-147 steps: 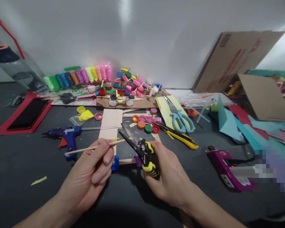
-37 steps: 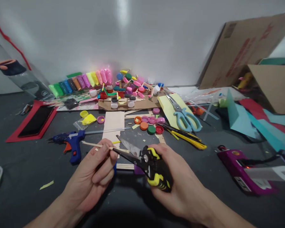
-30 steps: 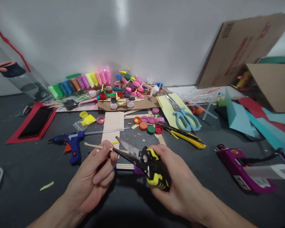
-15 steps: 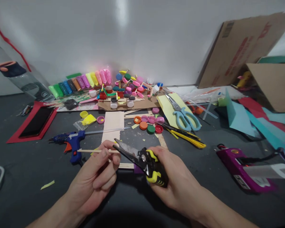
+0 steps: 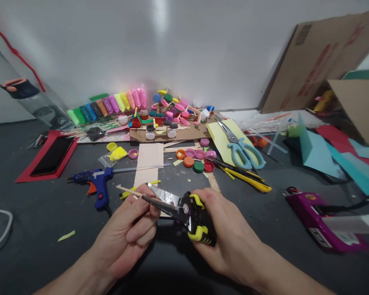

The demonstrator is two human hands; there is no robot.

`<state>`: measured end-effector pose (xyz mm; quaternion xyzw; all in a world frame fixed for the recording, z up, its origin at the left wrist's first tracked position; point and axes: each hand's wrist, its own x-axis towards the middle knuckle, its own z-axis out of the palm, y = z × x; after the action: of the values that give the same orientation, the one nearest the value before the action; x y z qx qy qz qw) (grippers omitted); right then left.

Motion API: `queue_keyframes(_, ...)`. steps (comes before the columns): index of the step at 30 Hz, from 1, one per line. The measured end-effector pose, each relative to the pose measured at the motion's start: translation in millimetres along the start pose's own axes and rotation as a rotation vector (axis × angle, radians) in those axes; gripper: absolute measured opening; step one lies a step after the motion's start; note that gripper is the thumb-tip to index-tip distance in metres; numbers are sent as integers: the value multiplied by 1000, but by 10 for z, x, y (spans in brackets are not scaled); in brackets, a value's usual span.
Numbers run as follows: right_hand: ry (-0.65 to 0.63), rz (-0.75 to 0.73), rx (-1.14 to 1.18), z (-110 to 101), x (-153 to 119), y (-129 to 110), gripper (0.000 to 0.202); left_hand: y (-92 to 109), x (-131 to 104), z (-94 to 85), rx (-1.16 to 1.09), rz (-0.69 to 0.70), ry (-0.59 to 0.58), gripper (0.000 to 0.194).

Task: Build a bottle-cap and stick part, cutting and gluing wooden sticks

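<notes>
My left hand (image 5: 129,229) pinches a thin wooden stick (image 5: 126,189) between thumb and fingers. The stick's free end points left and slightly up. My right hand (image 5: 227,233) is wrapped round the black and yellow handles of a pair of snips (image 5: 186,209). Their two blades are spread apart and point left, with the tips at my left fingertips. The lower blade crosses near the stick, but whether it touches cannot be made out. Behind the left hand, a yellow strip and more pale sticks are partly hidden.
A blue glue gun (image 5: 100,186) lies left of the hands. Beyond are several bottle caps (image 5: 189,162), blue-handled scissors (image 5: 247,153) and a yellow cutter knife (image 5: 252,180). A purple device (image 5: 322,221) lies at right, a phone (image 5: 52,157) at left. Cardboard (image 5: 322,61) leans on the back wall.
The snips' blades have spread wider. The stick has tilted, its left end now higher, and less of it sticks out to the left. The view has shifted slightly.
</notes>
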<state>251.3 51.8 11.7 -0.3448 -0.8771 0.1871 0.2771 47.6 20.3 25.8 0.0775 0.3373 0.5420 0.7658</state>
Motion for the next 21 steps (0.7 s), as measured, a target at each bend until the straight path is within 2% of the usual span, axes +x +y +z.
queue_keyframes(4,11,-35,-62,15,-38,36,36,-10,4,10,0,-11,35,33)
queue_keyframes(9,13,-54,-72,-2,-49,92,35,-3,-7,63,17,-38,24,32)
queue_keyframes(15,25,101,-23,-62,18,72,38,44,-33,68,6,33,34,28)
queue_keyframes(21,-48,29,13,-39,9,60,40,19,-11,32,13,-2,31,30)
